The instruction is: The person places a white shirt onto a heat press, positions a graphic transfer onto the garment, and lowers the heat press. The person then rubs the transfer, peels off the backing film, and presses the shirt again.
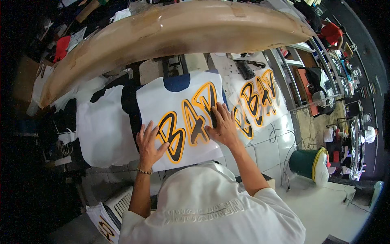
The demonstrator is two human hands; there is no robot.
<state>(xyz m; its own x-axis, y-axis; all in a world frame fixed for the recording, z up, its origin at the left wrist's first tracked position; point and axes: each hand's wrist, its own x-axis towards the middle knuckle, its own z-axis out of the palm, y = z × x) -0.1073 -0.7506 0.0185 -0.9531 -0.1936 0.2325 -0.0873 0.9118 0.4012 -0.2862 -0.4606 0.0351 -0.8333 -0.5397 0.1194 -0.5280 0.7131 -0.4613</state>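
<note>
My left hand (150, 143) lies with fingers spread on the lower left of a white sheet, beside its first large black letter edged in orange. Farther right, my right hand (223, 127) rests flat with fingers apart over the sheet's right edge, covering part of the last letter. The white printed sheet (166, 101) lies over a dark blue garment (177, 83), whose neckline and edges show around it. A beaded bracelet (144, 171) circles my left wrist. Neither hand grips anything; the fabric beneath the sheet is mostly hidden.
Several similar printed sheets (280, 107) overlap at right, near a black tool (245, 70). A blank white sheet (101, 130) covers a black garment at left. A large tan, tape-patched curved form (183, 30) spans the far side. Cables and a green bucket (301, 163) sit lower right.
</note>
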